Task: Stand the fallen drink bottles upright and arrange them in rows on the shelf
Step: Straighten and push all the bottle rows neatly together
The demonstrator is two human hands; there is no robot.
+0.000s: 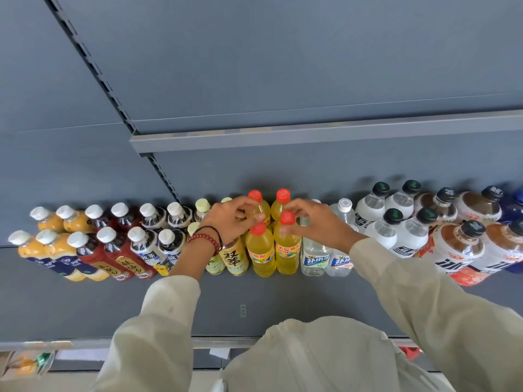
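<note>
Yellow drink bottles (260, 250) with red caps are standing upright in a block of four, two behind two, near the middle of the grey shelf (283, 301), and you are reaching into them with both hands.

Your left hand (232, 222) is curling its fingers against the neck and shoulder of the rear left yellow bottle (261, 209), with the cap of the front left one just beside your knuckles. Your right hand (317, 224) is pinching the front right yellow bottle (287, 250) just under its red cap, thumb in front and fingers bent behind it, touching the rear right bottle (278, 210). A red bead bracelet (205, 239) and a thin black cord are sitting on your left wrist, and cream sleeves (169, 306) are covering both forearms.

Other drinks are lining up in two rows to either side, all upright. To your left:
- a yellow-labelled tea bottle (236, 258), touching the yellow block
- dark drinks with red labels (119, 258)
- orange juice bottles (28, 248) with white caps, at the far end

To your right:
- clear water bottles (314, 256), standing just beside the block
- white bottles with black caps (385, 230)
- brown drinks with black caps (458, 250)
</note>
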